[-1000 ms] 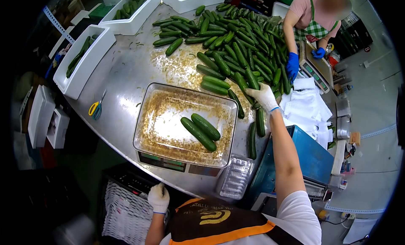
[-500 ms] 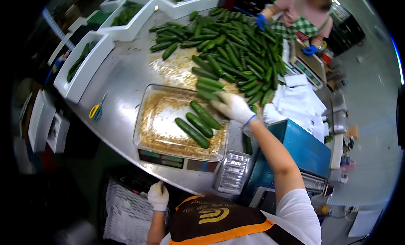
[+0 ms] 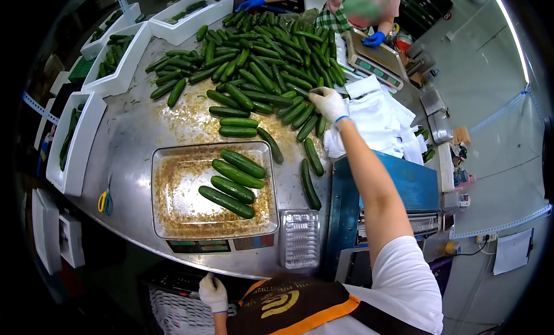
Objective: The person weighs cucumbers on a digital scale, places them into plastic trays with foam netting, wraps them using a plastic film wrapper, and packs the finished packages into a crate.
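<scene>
My right hand [image 3: 330, 104], in a white knit glove, reaches to the right edge of a large cucumber pile [image 3: 262, 70]. Its fingers point left over the cucumbers, apart, with nothing visibly gripped. Several green cucumbers [image 3: 234, 184] lie side by side on the metal tray [image 3: 173, 219] of a weighing scale. My left hand [image 3: 213, 292], also gloved, is low by the table's front edge, its fingers curled closed with nothing visible in them. A clear plastic punnet [image 3: 300, 240] rests right of the tray.
White foam boxes [image 3: 86, 153] with cucumbers line the left side. Scissors [image 3: 105, 201] lie near the table edge. White netting [image 3: 369, 116] and a blue machine [image 3: 398, 185] stand right. Across the table, a co-worker's blue-gloved hand [image 3: 374, 40] is by another scale [image 3: 375, 61].
My right hand has let go of a cucumber, which now lies on the tray with the others, and moved up and right to the pile. The camera view has shifted.
</scene>
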`<move>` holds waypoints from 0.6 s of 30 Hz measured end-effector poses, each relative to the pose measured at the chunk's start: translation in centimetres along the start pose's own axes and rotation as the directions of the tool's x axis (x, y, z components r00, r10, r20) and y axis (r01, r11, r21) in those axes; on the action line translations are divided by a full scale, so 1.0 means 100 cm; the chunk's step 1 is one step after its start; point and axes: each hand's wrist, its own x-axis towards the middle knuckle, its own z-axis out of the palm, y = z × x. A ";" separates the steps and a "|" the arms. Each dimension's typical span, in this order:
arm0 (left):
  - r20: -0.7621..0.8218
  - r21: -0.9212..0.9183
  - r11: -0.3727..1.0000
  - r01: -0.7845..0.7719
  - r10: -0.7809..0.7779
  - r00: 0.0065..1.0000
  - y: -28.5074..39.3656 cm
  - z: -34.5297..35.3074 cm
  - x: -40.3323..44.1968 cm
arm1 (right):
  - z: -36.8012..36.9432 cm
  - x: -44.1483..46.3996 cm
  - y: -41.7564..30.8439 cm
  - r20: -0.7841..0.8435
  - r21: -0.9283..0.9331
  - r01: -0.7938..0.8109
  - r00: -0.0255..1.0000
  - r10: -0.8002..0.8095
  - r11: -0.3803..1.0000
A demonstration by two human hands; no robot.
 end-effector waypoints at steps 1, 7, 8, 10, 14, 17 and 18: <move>0.009 0.007 1.000 0.000 0.000 1.000 0.002 -0.002 0.001 | -0.002 0.011 0.019 0.045 -0.063 -0.006 0.999 0.009 0.998; 0.019 0.068 0.997 -0.038 0.037 0.999 0.000 0.001 0.003 | 0.022 -0.001 0.029 0.425 -0.365 0.185 0.905 -0.013 0.912; 0.034 0.068 0.997 -0.031 0.029 0.999 0.001 0.000 0.003 | 0.033 -0.011 0.016 0.499 -0.371 0.190 0.866 0.023 0.909; 0.058 0.083 0.997 -0.010 0.005 0.998 0.002 -0.001 0.004 | 0.069 -0.024 0.015 0.576 -0.318 0.151 0.815 0.065 0.936; 0.079 0.085 0.996 -0.007 0.000 0.997 0.000 0.001 0.006 | 0.117 -0.057 -0.008 0.586 -0.385 0.149 0.801 0.117 0.911; 0.069 0.040 0.999 -0.009 0.006 0.998 0.005 -0.005 0.008 | 0.123 -0.063 -0.011 0.539 -0.421 0.104 0.828 0.157 0.901; 0.086 0.080 0.997 -0.024 0.017 0.996 0.006 -0.006 0.007 | 0.120 -0.063 -0.013 0.551 -0.427 0.090 0.815 0.179 0.900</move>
